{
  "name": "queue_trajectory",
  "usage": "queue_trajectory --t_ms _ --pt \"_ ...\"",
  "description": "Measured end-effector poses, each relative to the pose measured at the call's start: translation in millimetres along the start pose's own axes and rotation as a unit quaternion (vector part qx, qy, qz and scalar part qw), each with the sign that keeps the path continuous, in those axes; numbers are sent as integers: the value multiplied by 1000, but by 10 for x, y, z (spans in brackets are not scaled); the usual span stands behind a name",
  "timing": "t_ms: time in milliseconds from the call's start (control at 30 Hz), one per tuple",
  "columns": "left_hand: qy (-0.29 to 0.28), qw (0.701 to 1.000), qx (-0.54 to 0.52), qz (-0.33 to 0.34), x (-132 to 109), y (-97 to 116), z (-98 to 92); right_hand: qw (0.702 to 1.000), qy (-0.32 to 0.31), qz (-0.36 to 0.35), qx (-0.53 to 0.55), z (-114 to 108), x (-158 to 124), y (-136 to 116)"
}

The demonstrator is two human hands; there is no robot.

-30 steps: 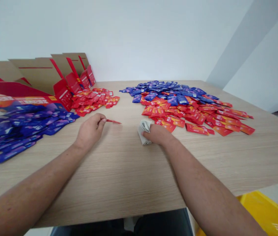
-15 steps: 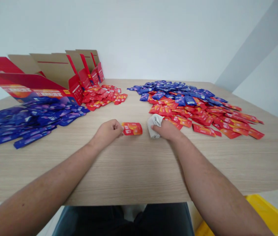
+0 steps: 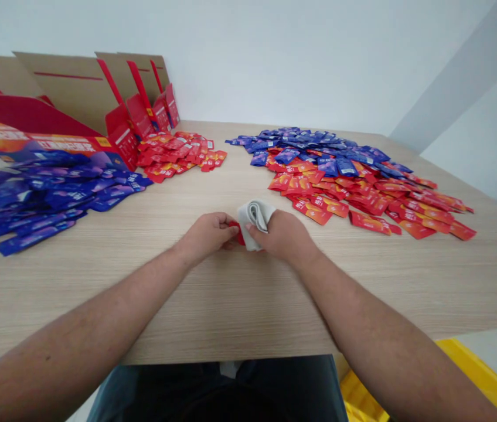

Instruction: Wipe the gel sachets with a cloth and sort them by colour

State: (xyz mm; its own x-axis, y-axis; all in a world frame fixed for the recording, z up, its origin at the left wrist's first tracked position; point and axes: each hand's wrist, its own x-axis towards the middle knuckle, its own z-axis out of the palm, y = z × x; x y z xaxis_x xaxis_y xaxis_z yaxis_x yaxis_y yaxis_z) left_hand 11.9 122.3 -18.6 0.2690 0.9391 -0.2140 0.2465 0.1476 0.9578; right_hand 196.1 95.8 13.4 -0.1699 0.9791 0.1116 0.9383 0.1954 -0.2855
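My left hand (image 3: pixel 213 235) pinches the left end of a red sachet (image 3: pixel 240 234) low over the middle of the table. Most of that sachet is hidden by a folded light-grey cloth (image 3: pixel 254 218). My right hand (image 3: pixel 284 237) is closed around the cloth, thumb on its near side, and presses it against the sachet. Both hands are close together, with the cloth between them.
Blue sachets (image 3: pixel 50 196) lie heaped at left before open red cartons (image 3: pixel 119 132). Beside the cartons is a small pile of red sachets (image 3: pixel 178 153). More blue sachets (image 3: pixel 305 143) and red sachets (image 3: pixel 367 199) spread at right. A yellow container (image 3: pixel 481 375) stands below the table's right front edge.
My right hand has moved left with the cloth, which now covers most of the red sachet. My left hand has shifted slightly right, still on the sachet's end. The view has tilted slightly.
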Motion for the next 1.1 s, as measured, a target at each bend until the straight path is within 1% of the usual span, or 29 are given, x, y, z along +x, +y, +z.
queue_trajectory --t_ms 67,100,133,200,267,300,367,433,467,500,567,600,633,667,733,767,833,867,900,933,1000,1033,1067,1100 --pt "-29 999 7 17 -33 19 18 999 13 -44 4 38 -38 -114" --pt "-33 999 14 24 -47 21 25 999 11 -48 3 56 -38 -127" --pt "-29 999 27 27 -59 19 29 999 1 -37 -3 69 -25 -106" --pt "4 997 70 24 -75 2 31 999 -32 8 -20 67 29 37" --pt "41 993 110 19 -84 -21 31 996 -65 54 -37 22 95 258" --pt "54 992 109 14 -85 -30 34 994 -69 75 -44 -13 122 362" --pt "71 996 63 -5 -87 -30 48 991 -36 117 -54 -78 142 477" --pt "86 996 1 -27 -91 -9 71 990 26 136 -41 -96 108 415" --pt "88 995 -20 -34 -93 6 83 991 45 123 -26 -79 77 326" --pt "87 995 -35 -37 -96 21 93 994 52 96 -10 -47 45 220" --pt "77 995 -58 -36 -100 47 103 1000 20 3 11 38 4 40" --pt "72 994 -70 -38 -100 56 103 1000 1 -24 9 74 5 6" --pt "73 993 -83 -41 -98 62 101 1000 -16 -27 0 96 22 22" --pt "78 991 -94 -46 -95 65 97 999 -30 -5 -15 102 51 88" --pt "91 988 -113 -58 -89 68 90 995 -46 77 -47 64 121 302" --pt "95 986 -120 -62 -88 68 89 992 -44 102 -51 30 149 406" --pt "100 985 -127 -64 -90 66 92 989 6 145 -35 -24 163 504" --pt "100 985 -125 -63 -92 65 96 988 33 149 -18 -31 148 482" --pt "98 986 -120 -59 -94 62 99 990 51 134 0 -19 122 421" --pt "93 987 -115 -55 -96 59 101 993 54 101 18 8 94 337" --pt "81 990 -109 -43 -94 51 100 999 1 1 33 84 59 191" --pt "80 990 -108 -39 -91 48 97 999 -28 -22 25 116 62 166" --pt "82 990 -110 -36 -88 46 93 999 -50 -18 9 135 78 183" --pt "87 989 -112 -37 -85 45 90 998 -59 14 -13 137 104 238"
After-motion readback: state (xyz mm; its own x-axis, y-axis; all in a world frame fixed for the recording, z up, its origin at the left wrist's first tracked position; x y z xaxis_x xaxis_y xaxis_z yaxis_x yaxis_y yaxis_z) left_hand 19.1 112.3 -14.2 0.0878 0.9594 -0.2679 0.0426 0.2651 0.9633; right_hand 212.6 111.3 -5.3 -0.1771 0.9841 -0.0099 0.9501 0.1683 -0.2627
